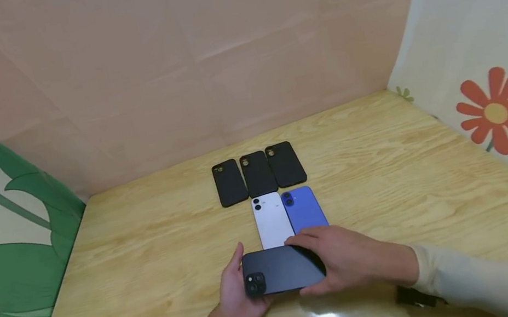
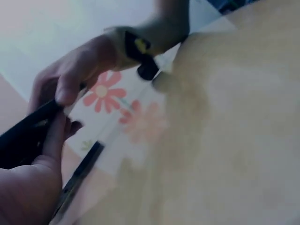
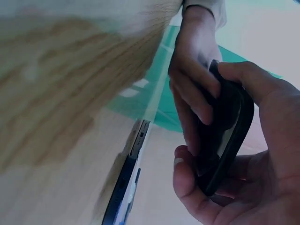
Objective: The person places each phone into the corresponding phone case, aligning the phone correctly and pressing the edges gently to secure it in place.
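1. Wood-grain table [image 1: 130,289]: carries two rows of items. By their arrangement the work looks partway along, with five pieces laid down and a sixth in hand.
2. Hands: the left hand [image 1: 241,296] grasps the camera end of a dark phone [image 1: 284,269]; the right hand [image 1: 344,258] grips the opposite end between thumb and fingers.
3. Far row: left case [image 1: 230,183], middle case [image 1: 259,174] and right case [image 1: 286,164], all black, lie flat side by side. None is fitted on either phone lying nearby.
4. Near row: white phone [image 1: 272,221] and blue phone [image 1: 305,209], side by side with backs upward, just below the middle and right cases. Both appear uncased and already set out.
5. Dark phone: held crosswise above the table, back upward, at the near end of the phone row. Its handling seems unfinished, since it is not yet laid down; whether it wears a case cannot be told.
6. Camera block [image 1: 255,284]: on the dark phone, beside the left palm.
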A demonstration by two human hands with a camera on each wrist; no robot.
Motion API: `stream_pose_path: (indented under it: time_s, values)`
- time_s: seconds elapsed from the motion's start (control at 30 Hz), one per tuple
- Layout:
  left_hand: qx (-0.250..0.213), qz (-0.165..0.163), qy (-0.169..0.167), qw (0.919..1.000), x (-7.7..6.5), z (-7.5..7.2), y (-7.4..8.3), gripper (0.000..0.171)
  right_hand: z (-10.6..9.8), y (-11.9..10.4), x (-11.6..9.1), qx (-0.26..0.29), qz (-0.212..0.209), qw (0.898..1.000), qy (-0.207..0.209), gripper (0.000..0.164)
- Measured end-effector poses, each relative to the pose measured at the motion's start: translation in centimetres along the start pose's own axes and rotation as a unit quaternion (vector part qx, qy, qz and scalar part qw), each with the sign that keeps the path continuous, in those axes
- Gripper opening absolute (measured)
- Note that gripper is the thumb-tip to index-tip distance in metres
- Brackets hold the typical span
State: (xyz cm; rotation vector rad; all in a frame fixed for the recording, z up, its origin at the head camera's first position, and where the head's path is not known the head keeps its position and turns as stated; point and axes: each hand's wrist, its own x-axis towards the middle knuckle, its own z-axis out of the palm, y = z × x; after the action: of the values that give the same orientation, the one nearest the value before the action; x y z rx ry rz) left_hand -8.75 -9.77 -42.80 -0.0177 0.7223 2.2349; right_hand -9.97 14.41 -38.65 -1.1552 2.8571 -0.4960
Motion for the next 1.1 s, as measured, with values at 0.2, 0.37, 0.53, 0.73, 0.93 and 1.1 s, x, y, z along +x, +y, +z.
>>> stream_pose_path:
  time_s: [0.2, 0.37, 0.53, 0.73, 0.93, 1.1]
  values:
    - [0.184, 0.014, 0.051, 0.9815, 0.7, -0.6, 2.7, 0.097, -0.5, 0.3, 0.3, 0.036, 0.022, 0.999, 0.016, 0.076]
    - [0.343, 0.094, 0.134, 0.925, 1.5, -1.3, 7.0, 0.065, -0.9, 0.3, 0.5, 0.024, 0.026, 0.999, 0.018, 0.077]
    - [0.474, 0.112, 0.25, 0.8369, 3.1, -2.0, 10.3, 0.042, -0.8, 0.3, 0.4, 0.022, 0.022, 0.999, 0.017, 0.077]
    - [0.75, 0.07, 0.292, 0.5899, 5.4, -2.5, 11.0, 0.039, -0.4, 0.2, -0.1, 0.024, 0.018, 0.999, 0.012, 0.076]
    - [0.848, -0.026, 0.244, 0.4707, 5.3, -2.0, 11.0, 0.052, -0.3, 0.0, -0.3, 0.011, 0.013, 1.0, 0.012, 0.079]
    - [0.858, -0.037, 0.239, 0.4525, 3.9, -2.0, 10.5, 0.052, -0.3, 0.0, -0.3, 0.006, 0.012, 1.0, 0.007, 0.079]
